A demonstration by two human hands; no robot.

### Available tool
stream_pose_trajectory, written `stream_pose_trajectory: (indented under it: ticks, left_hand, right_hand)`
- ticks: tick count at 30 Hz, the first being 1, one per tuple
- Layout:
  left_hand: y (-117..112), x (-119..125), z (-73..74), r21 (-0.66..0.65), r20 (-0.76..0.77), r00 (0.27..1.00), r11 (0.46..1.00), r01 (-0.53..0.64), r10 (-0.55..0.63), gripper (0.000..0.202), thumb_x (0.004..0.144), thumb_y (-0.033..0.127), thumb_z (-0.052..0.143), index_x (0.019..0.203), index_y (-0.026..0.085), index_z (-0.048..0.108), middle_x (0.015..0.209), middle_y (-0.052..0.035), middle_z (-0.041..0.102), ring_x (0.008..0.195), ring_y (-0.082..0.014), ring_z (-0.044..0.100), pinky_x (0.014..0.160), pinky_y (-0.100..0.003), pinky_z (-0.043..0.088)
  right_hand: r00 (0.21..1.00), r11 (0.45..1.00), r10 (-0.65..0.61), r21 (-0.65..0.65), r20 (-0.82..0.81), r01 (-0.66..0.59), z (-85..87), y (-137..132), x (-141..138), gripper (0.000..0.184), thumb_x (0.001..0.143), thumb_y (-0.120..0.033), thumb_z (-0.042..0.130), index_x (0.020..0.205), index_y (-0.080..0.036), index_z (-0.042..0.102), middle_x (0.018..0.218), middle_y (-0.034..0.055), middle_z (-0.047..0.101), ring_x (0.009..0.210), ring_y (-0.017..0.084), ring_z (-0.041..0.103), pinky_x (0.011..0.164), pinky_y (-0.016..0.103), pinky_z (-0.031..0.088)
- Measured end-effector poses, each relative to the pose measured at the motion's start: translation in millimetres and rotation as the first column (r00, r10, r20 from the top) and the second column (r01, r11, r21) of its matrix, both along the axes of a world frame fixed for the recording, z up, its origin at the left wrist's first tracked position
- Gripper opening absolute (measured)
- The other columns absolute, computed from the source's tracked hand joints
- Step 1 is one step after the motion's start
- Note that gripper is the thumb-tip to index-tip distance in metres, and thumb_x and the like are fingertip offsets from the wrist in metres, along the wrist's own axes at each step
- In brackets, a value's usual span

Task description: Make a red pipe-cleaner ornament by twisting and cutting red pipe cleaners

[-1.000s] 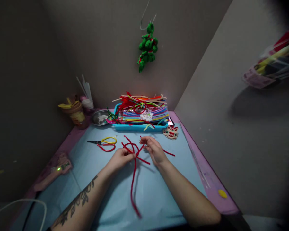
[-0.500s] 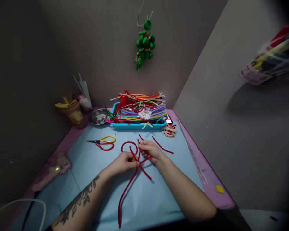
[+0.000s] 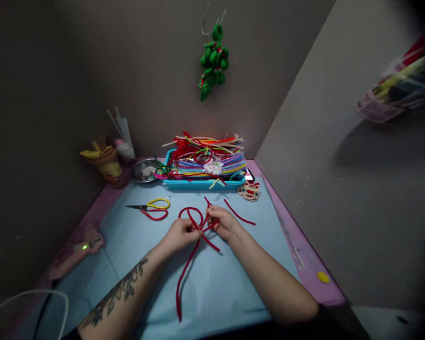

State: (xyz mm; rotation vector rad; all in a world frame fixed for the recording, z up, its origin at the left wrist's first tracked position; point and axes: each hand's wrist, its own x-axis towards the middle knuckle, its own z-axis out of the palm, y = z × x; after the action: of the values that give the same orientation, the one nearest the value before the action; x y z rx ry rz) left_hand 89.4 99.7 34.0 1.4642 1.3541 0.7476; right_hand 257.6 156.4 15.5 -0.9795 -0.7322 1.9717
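Several red pipe cleaners (image 3: 186, 270) cross one another between my hands, over the blue sheet. My left hand (image 3: 182, 232) pinches them where they cross, and one long tail hangs down toward the front edge. With thumb and fingertips, my right hand (image 3: 222, 222) grips one upper strand just right of the crossing. Behind my left hand lies a red pipe cleaner curled into a ring (image 3: 190, 208). A separate short red pipe cleaner (image 3: 239, 215) rests to the right of my right hand.
Scissors (image 3: 155, 209) with yellow and red handles lie to the left. A blue tray (image 3: 205, 185) of colourful pipe cleaners stands behind, beside a metal bowl (image 3: 145, 171). A pink glue gun (image 3: 80, 252) with a green light sits at far left. A green ornament (image 3: 214, 61) hangs above.
My left hand has shifted slightly up and left with the crossed pipe cleaners, and the hanging tail has risen. My right hand has moved slightly right, still pinching a strand.
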Motion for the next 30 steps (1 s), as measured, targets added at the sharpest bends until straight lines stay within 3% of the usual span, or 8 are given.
stream_pose_trajectory:
  ticks: [4,7,11,16,21,30]
  left_hand:
    - [1.8,-4.9,0.4,-0.084,0.075,0.994,0.993,0.082,-0.076,0.024,0.066,0.035,0.063,0.058,0.013,0.058,0.049,0.0046,0.043,0.049,-0.0088,0.036,0.049,-0.023,0.027]
    - [1.7,-7.1,0.2,-0.148,0.17,0.975,0.975,0.165,-0.14,0.025,0.066,0.034,0.065,0.057,0.013,0.056,0.049,0.0049,0.043,0.049,-0.0081,0.034,0.049,-0.024,0.025]
    - [-2.6,-5.6,1.7,-0.247,0.262,0.93,0.914,0.323,-0.258,0.023,0.065,0.032,0.067,0.057,0.013,0.057,0.05,0.005,0.044,0.049,-0.0075,0.032,0.049,-0.024,0.024]
    - [-6.6,-2.0,2.4,-0.253,0.281,0.883,0.858,0.446,-0.376,0.022,0.066,0.031,0.067,0.058,0.013,0.058,0.05,0.0056,0.041,0.049,-0.0069,0.03,0.049,-0.023,0.022]
    - [-5.6,-4.6,1.4,-0.247,0.274,0.895,0.873,0.42,-0.353,0.021,0.065,0.032,0.068,0.062,0.013,0.06,0.051,0.0047,0.045,0.049,-0.0072,0.032,0.05,-0.023,0.025]
    - [1.1,-14.8,1.3,-0.216,0.274,0.906,0.898,0.384,-0.322,0.024,0.068,0.034,0.069,0.062,0.012,0.06,0.053,0.0033,0.045,0.052,-0.0082,0.033,0.052,-0.024,0.026]
  right_hand:
    - [0.993,0.991,0.12,0.054,0.022,-0.121,4.0,2.7,6.6,0.025,0.062,-0.033,0.078,0.073,-0.013,0.068,0.065,0.0018,0.064,0.057,0.011,0.058,0.046,0.019,0.035]
    - [0.99,0.988,0.142,0.063,0.006,-0.142,6.8,5.5,12.0,0.031,0.068,-0.039,0.075,0.087,-0.014,0.071,0.082,0.0053,0.068,0.065,0.011,0.06,0.047,0.018,0.036]
    - [0.986,0.979,0.164,0.12,0.025,-0.166,7.2,5.6,14.5,0.031,0.071,-0.038,0.074,0.089,-0.012,0.073,0.073,0.0034,0.065,0.056,0.008,0.054,0.045,0.018,0.035]
    - [0.951,0.949,0.308,0.082,-0.01,-0.306,5.3,2.7,16.7,0.023,0.069,-0.032,0.075,0.073,-0.011,0.068,0.058,0.0003,0.06,0.05,0.008,0.053,0.043,0.018,0.034]
    - [0.934,0.943,0.33,0.012,-0.138,-0.331,0.8,5.4,21.4,0.017,0.074,-0.027,0.071,0.074,-0.012,0.064,0.064,0.0011,0.063,0.054,0.01,0.058,0.044,0.018,0.039]
    - [0.929,0.939,0.336,0.131,-0.157,-0.317,-5.7,8.6,26.4,0.021,0.074,-0.031,0.072,0.08,-0.012,0.068,0.075,0.0041,0.066,0.06,0.011,0.058,0.051,0.021,0.048]
